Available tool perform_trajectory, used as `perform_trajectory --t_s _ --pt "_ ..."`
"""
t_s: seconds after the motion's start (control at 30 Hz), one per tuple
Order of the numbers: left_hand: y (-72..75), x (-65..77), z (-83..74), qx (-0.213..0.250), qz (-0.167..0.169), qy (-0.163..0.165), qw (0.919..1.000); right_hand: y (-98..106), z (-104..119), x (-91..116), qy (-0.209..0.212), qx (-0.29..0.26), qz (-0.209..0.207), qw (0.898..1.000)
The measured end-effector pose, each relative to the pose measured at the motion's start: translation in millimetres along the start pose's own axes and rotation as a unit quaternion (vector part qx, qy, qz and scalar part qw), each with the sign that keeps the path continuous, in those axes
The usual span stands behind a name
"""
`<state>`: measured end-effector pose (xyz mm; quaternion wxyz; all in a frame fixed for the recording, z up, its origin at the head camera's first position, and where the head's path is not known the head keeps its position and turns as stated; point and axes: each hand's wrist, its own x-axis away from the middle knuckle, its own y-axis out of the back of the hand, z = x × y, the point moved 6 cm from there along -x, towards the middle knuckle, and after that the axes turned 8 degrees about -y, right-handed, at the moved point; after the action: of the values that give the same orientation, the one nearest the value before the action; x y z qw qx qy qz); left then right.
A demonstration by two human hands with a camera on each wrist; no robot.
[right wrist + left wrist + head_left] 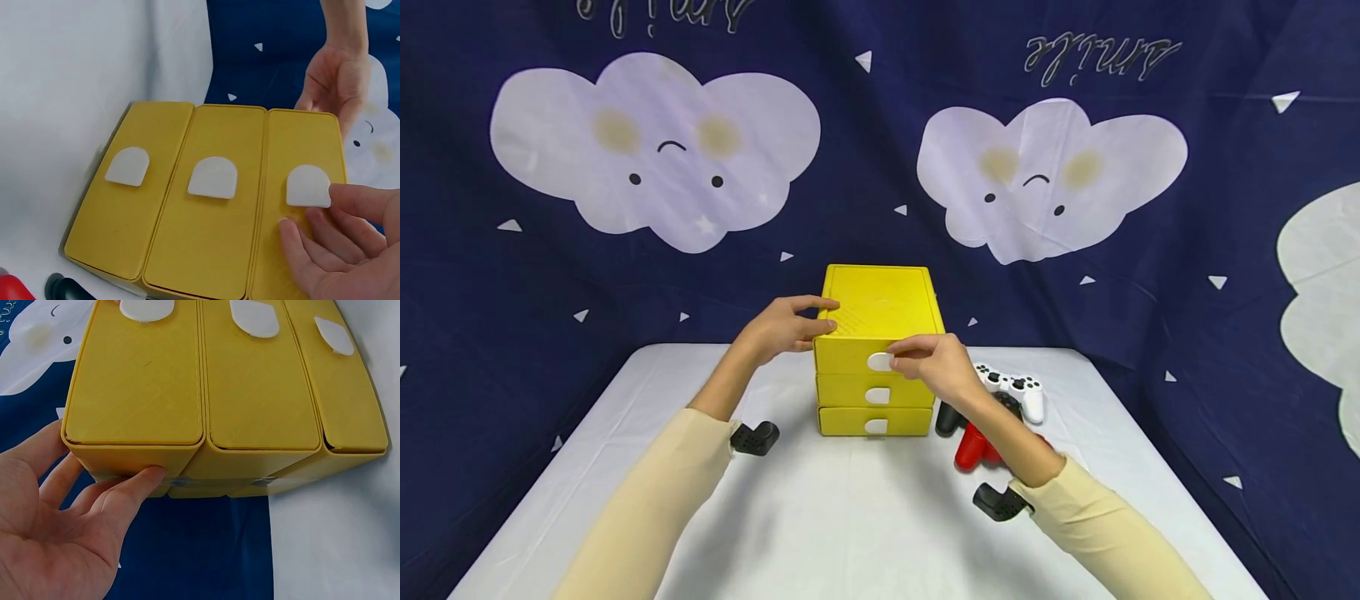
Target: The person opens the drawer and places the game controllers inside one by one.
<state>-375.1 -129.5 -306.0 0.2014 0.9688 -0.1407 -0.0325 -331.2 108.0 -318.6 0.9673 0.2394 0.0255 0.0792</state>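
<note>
A yellow three-drawer box [883,300] stands near the back of the white table, its drawers pushed in. My left hand [786,325] holds the box's upper left edge. In the left wrist view, one finger [134,487] presses along the side wall while others reach over the top edge. At the top drawer's white handle tab [880,362] my right hand [936,362] has its fingertips. The right wrist view shows one fingertip against the edge of that tab [308,186] and another beside it on the drawer front. Both lower drawers have matching tabs [877,396].
Right of the box lie a white game controller [1033,398], a red one [972,450] and a black one [947,418], partly behind my right forearm. Black wrist mounts [755,438] stick out by both sleeves. A dark blue cloth [865,167] with clouds hangs behind.
</note>
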Motion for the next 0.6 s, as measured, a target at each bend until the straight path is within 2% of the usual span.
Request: perform_trajectory --t_s 0.2,0.6 --pt "1.5 0.2 0.3 0.000 0.002 0.004 1.0000 0 -2 -6 0.016 -0.002 -0.009 1.000" --pt "1.5 0.4 1.3 0.002 0.002 0.004 1.0000 0 -3 -11 0.007 -0.022 -0.001 1.000"
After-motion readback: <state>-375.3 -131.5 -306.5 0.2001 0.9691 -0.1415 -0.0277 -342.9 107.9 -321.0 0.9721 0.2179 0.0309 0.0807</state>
